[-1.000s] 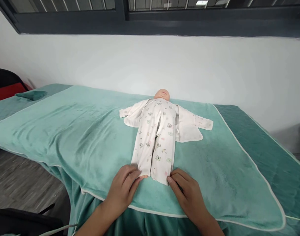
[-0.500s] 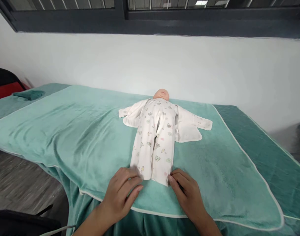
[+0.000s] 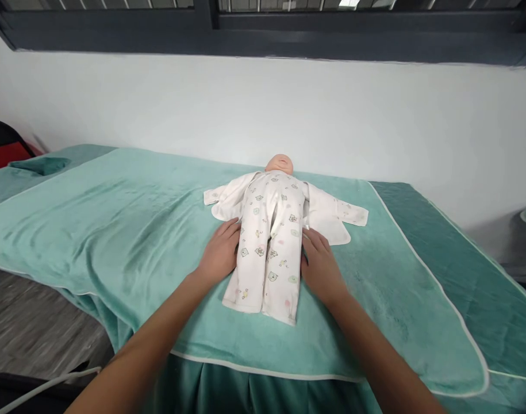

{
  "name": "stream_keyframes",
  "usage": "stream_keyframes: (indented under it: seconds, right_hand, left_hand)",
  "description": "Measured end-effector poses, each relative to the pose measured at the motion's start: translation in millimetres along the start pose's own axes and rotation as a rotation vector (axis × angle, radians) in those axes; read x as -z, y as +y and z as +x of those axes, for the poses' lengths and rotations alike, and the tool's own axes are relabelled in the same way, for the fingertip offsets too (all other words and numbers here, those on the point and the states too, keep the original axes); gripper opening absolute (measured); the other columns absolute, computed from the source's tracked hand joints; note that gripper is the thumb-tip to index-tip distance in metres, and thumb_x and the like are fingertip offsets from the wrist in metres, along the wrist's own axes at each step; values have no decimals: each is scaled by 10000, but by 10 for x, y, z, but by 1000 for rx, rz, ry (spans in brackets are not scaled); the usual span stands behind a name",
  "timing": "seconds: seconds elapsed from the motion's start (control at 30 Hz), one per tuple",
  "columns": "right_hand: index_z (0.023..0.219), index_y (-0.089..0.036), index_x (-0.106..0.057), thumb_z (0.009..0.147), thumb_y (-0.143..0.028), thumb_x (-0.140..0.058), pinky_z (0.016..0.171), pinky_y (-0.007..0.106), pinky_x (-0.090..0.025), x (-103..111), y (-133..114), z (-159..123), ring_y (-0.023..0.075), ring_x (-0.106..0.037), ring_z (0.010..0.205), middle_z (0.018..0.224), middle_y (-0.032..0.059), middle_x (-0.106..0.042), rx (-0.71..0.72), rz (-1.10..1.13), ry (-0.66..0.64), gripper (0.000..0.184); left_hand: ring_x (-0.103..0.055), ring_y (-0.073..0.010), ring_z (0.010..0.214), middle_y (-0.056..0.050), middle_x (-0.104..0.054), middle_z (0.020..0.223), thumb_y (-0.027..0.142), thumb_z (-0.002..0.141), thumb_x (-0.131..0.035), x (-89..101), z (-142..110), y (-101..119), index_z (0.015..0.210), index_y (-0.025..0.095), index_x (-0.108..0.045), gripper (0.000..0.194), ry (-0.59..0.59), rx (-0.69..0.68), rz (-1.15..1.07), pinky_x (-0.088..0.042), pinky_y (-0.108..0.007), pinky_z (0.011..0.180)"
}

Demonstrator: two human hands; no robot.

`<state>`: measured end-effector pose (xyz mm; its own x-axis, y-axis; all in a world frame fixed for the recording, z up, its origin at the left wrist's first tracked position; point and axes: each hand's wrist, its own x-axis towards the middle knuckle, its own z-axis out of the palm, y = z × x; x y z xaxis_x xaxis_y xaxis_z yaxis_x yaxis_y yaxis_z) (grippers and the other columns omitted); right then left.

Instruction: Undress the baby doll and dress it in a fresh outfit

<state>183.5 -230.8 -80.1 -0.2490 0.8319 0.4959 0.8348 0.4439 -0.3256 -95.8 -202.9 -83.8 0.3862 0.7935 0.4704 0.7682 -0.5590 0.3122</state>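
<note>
A baby doll (image 3: 280,163) lies face up on a teal towel (image 3: 116,224), its head toward the wall. It wears a white printed romper (image 3: 269,247) whose top is spread out to both sides. My left hand (image 3: 221,250) lies flat with fingers stretched out against the left side of the romper's waist. On the romper's right side my right hand (image 3: 318,261) rests flat in the same way, by the spread flap. Neither hand holds anything.
The towel covers a table draped in darker teal cloth (image 3: 461,241) that runs along a white wall (image 3: 263,109). A folded teal cloth (image 3: 38,165) lies at the far left. Grey floor (image 3: 34,333) shows at lower left, with a white cable (image 3: 47,386) near the bottom.
Both hands have moved from the romper's leg ends up along its sides to the waist. The view has shifted slightly.
</note>
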Motion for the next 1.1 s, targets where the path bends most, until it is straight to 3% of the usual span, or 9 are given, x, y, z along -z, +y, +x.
stream_keyframes:
  seconds: [0.1, 0.17, 0.3, 0.43, 0.67, 0.87, 1.0, 1.1]
  right_hand:
    - [1377, -148, -573, 927, -141, -490, 1192, 513, -331, -41, 69, 197, 306, -419, 1397, 1419, 148, -572, 26, -83, -93, 458]
    - [1378, -156, -579, 923, -172, -518, 1184, 512, -322, -40, 95, 266, 312, -430, 1385, 1402, 157, -582, 56, -120, -153, 459]
    - [1377, -121, -574, 926, -234, -535, 1169, 516, -305, -41, 124, 336, 336, -446, 1336, 1370, 198, -576, 70, -178, -159, 466]
    - [1261, -104, -642, 933, -232, -520, 1100, 495, -368, -82, 139, 427, 331, -511, 1185, 1207, 197, -619, 84, -195, -111, 373]
    - [1005, -137, -729, 929, -184, -519, 897, 455, -473, -126, 175, 501, 311, -553, 1009, 997, 156, -659, 100, -71, -10, 228]
    - [901, -241, -762, 955, -211, -516, 795, 369, -527, -63, 196, 392, 250, -610, 986, 994, 79, -677, 182, 341, 27, 254]
    - [834, -239, -764, 934, -198, -523, 732, 355, -514, -47, 182, 382, 239, -600, 885, 905, 70, -645, 137, 326, 23, 263]
    - [809, -229, -753, 922, -204, -536, 732, 348, -504, -36, 178, 385, 236, -591, 881, 907, 73, -640, 103, 272, 3, 246]
  left_hand:
    - [-432, -306, 1421, -111, -630, 1351, 226, 930, -536, -58, 268, -76, 1280, 208, -641, 366, -90, -91, -18, -317, -528, 1223]
    - [-501, -303, 1359, -118, -629, 1358, 248, 920, -555, -87, 406, -92, 1299, 205, -626, 389, -108, -95, -81, -366, -499, 1194]
    - [-609, -303, 1215, -122, -658, 1315, 294, 911, -562, -147, 598, -62, 1282, 196, -626, 388, -87, 15, -213, -515, -438, 1027]
    - [-653, -315, 1124, -126, -677, 1294, 294, 914, -525, -225, 717, -46, 1241, 187, -644, 363, -75, 133, -282, -554, -444, 933]
    - [-633, -324, 1178, -108, -655, 1339, 321, 856, -602, -234, 721, -50, 1261, 206, -622, 422, -65, 196, -378, -542, -439, 984]
    - [-627, -330, 1161, -117, -668, 1279, 353, 828, -648, -138, 720, 41, 1165, 192, -641, 373, -67, 245, -369, -520, -443, 1005]
    - [-634, -294, 1069, -92, -716, 1065, 321, 905, -538, -142, 682, 14, 1096, 201, -655, 254, 14, 279, -281, -523, -404, 925]
    - [-613, -261, 941, -81, -690, 894, 267, 934, -471, -143, 582, -37, 873, 199, -664, 214, 38, 152, -159, -500, -379, 842]
